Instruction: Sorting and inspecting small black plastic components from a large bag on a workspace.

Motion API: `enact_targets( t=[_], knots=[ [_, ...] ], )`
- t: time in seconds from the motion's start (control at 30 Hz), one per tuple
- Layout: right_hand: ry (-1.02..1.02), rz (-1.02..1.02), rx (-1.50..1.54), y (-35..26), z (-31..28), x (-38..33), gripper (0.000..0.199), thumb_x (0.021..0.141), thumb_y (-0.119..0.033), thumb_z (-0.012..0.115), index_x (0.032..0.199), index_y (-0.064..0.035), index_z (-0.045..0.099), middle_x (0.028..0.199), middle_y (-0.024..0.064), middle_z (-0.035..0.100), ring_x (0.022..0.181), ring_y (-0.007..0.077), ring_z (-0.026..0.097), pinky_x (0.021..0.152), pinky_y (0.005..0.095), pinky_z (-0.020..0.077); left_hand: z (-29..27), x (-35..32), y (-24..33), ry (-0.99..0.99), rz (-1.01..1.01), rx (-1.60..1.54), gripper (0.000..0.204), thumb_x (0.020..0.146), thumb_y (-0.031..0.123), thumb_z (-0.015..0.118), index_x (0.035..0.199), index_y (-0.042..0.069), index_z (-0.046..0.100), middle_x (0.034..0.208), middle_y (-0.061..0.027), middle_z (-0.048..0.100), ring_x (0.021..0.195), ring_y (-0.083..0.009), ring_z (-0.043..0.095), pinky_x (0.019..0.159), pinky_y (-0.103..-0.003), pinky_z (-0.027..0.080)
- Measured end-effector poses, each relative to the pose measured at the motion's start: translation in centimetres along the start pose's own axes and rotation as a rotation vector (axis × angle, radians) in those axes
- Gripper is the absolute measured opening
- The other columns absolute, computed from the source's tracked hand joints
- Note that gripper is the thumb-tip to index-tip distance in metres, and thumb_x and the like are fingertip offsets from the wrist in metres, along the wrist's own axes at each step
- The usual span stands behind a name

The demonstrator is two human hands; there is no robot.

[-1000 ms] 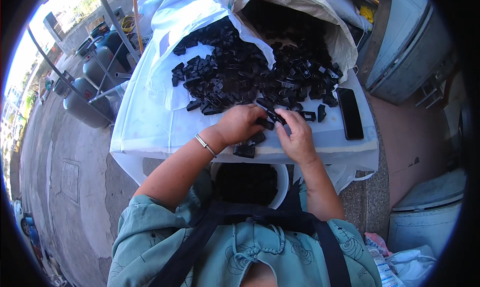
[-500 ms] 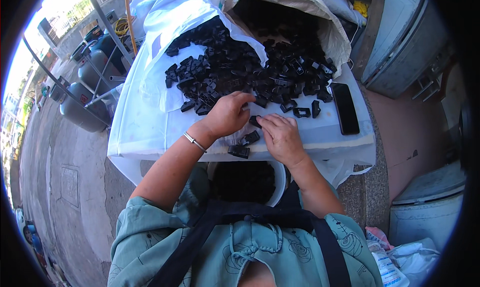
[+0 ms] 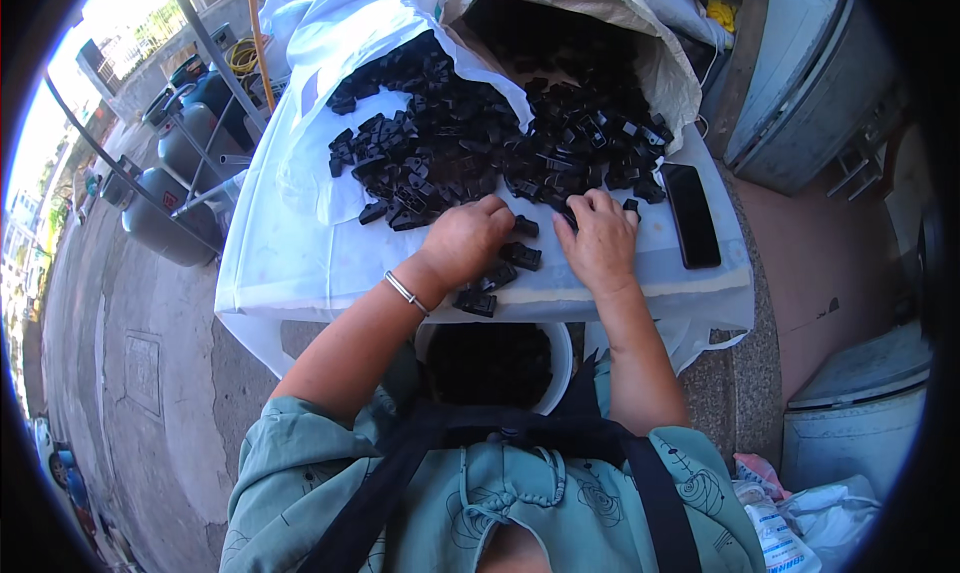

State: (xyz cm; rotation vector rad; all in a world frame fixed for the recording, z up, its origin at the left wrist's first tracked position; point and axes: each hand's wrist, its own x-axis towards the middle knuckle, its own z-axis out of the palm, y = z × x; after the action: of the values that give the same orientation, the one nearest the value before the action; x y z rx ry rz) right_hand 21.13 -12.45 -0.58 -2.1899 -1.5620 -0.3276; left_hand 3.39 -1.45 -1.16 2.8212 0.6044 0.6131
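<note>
My left hand, with a silver bangle at the wrist, is closed at the table's near side, its fingertips on a small black plastic part. A few similar loose black parts lie below it, toward the table's near edge. To the right, my right hand bends its fingers down at the pile's front edge, with a black part between thumb and fingers. The pile of black plastic parts spills from a white sack and a beige sack. My fingers partly hide the held pieces.
A black phone lies on the white-covered table at the right. Below the near edge stands a white bucket holding black parts. Grey gas cylinders stand at the left, a pale metal cabinet at lower right.
My right hand has moved up and right to the pile's edge, over loose parts there. My left hand has lowered slightly, and another part now lies in the near group.
</note>
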Motion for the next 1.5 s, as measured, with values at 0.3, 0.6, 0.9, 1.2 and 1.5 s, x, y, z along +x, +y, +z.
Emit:
enact_targets(
  t=[0.3, 0.6, 0.9, 1.2, 1.5],
  knots=[
    [0.21, -0.23, 0.046, 0.1, 0.4, -1.6, 0.029, 0.08, -0.019, 0.071, 0.107, -0.0102, 0.065, 0.111, 0.0045, 0.064, 0.101, 0.0244, 0.058, 0.088, 0.0406, 0.0371, -1.0, -0.2, 1.4, 0.158, -0.077, -0.299, 0.031, 0.077, 0.008, 0.07, 0.107, 0.006, 0.062, 0.107, -0.0117, 0.064, 0.082, -0.0313, 0.066, 0.071, -0.036, 0.055],
    [0.147, -0.157, 0.479, -0.2, -0.7, -2.1, 0.029, 0.079, -0.009, 0.07, 0.108, -0.0062, 0.066, 0.105, 0.0118, 0.065, 0.099, 0.0293, 0.061, 0.087, 0.0382, 0.0482, -1.1, -1.5, 1.3, -0.058, -0.15, -0.418, 0.053, 0.075, 0.006, 0.073, 0.124, 0.008, 0.054, 0.094, -0.0099, 0.069, 0.072, -0.0232, 0.067, 0.066, -0.033, 0.054],
    [-0.034, -0.409, 0.435, -2.0, -0.6, -3.5, 0.023, 0.089, -0.015, 0.061, 0.11, -0.0097, 0.07, 0.114, 0.0111, 0.064, 0.101, 0.0274, 0.061, 0.088, 0.0376, 0.0437, -0.8, -2.2, 1.1, 0.018, -0.093, -0.438, 0.051, 0.074, 0.005, 0.074, 0.121, 0.004, 0.055, 0.093, -0.013, 0.068, 0.071, -0.0234, 0.066, 0.066, -0.033, 0.054],
    [0.021, -0.438, 0.462, -1.3, 0.9, -3.4, 0.024, 0.092, -0.019, 0.058, 0.11, -0.0081, 0.069, 0.104, 0.0102, 0.068, 0.097, 0.0266, 0.062, 0.087, 0.0387, 0.0441, -2.0, 0.1, 0.2, -0.042, -0.293, 0.167, 0.03, 0.081, 0.02, 0.067, 0.107, 0.005, 0.062, 0.096, -0.0136, 0.065, 0.079, -0.0317, 0.066, 0.067, -0.041, 0.053],
    [0.004, -0.082, 0.431, -0.8, 1.2, 0.3, 0.021, 0.085, -0.016, 0.066, 0.105, -0.0095, 0.066, 0.093, 0.012, 0.064, 0.078, 0.0272, 0.064, 0.071, 0.0381, 0.0524, -3.1, -0.6, 1.7, -0.04, -0.304, -0.187, 0.028, 0.08, 0.013, 0.066, 0.107, 0.004, 0.064, 0.098, -0.0147, 0.065, 0.083, -0.0298, 0.066, 0.073, -0.039, 0.054]
  ],
)
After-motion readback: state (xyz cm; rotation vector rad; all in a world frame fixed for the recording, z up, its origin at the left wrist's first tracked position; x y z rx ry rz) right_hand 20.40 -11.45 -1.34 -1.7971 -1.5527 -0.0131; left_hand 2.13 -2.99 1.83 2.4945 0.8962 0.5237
